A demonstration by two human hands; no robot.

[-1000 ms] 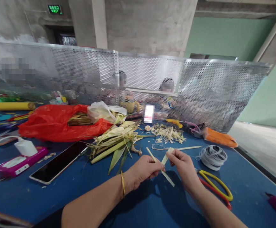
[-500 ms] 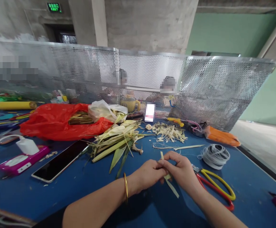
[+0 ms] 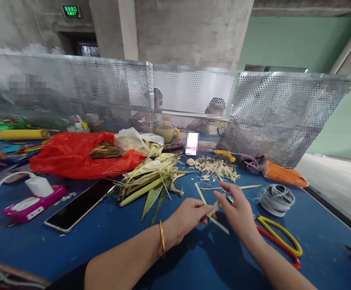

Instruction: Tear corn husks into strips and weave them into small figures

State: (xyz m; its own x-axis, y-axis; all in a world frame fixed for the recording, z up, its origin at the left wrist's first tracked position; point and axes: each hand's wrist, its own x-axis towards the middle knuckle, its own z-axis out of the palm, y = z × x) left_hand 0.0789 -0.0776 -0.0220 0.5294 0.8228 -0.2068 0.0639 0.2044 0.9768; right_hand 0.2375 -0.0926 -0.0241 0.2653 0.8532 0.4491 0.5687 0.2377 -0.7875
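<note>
My left hand [image 3: 192, 213] is closed in a pinch on pale leaf strips [image 3: 202, 194], which cross at its fingertips. One end slants up and away; another points down to the right. Close beside it is my right hand [image 3: 235, 207], its thumb and forefinger apart around a short folded bit of strip [image 3: 216, 207]. Its lower fingers are hidden. Under and behind the right wrist lie scissors [image 3: 279, 233] with one yellow and one red handle loop, the blades mostly covered. A long pale strip [image 3: 250, 186] rests on the table beyond my hands.
Dried leaves [image 3: 151, 181] lie left of centre, by a red plastic bag [image 3: 69, 157]. A phone [image 3: 78, 207] and a purple power strip [image 3: 34, 205] are farther left. Shavings [image 3: 217, 169], a cord coil [image 3: 276, 199] and an orange packet [image 3: 284, 174] lie right. A perforated metal screen [image 3: 190, 86] stands behind.
My hands have moved apart; the right thumb and forefinger have spread from the strip, while the left still pinches. The strips now show crossed. Another person's hands have come into view at far left.
</note>
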